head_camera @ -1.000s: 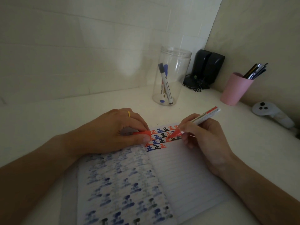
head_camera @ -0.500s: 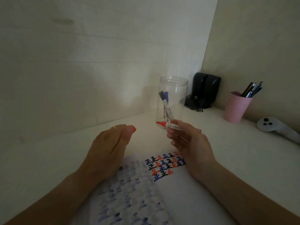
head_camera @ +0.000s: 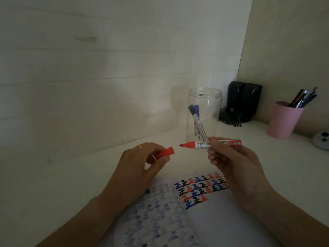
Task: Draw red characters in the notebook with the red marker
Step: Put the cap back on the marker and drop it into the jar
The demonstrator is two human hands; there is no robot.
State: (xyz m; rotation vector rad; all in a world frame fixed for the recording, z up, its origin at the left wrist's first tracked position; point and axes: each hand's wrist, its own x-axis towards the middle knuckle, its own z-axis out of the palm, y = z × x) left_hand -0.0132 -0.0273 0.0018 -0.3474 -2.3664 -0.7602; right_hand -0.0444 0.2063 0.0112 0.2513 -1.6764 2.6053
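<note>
An open notebook (head_camera: 210,221) lies on the white desk in front of me, its right page carrying rows of red, blue and black characters (head_camera: 201,188). My right hand (head_camera: 231,163) holds the uncapped red marker (head_camera: 201,144) level above the page, tip pointing left. My left hand (head_camera: 138,166) pinches the red cap (head_camera: 166,152), its opening facing the marker tip, a small gap between them. Both hands hover above the notebook's top edge.
A clear plastic jar (head_camera: 204,111) with a black and a blue marker stands just behind my right hand. Black speakers (head_camera: 243,102) sit in the corner, a pink cup (head_camera: 283,120) of pens to the right, and a white controller (head_camera: 322,139) at the right edge.
The marker has left the page. Both hands rose off the notebook; the right hand turned the marker level, and the left hand brought the cap up facing its tip.
</note>
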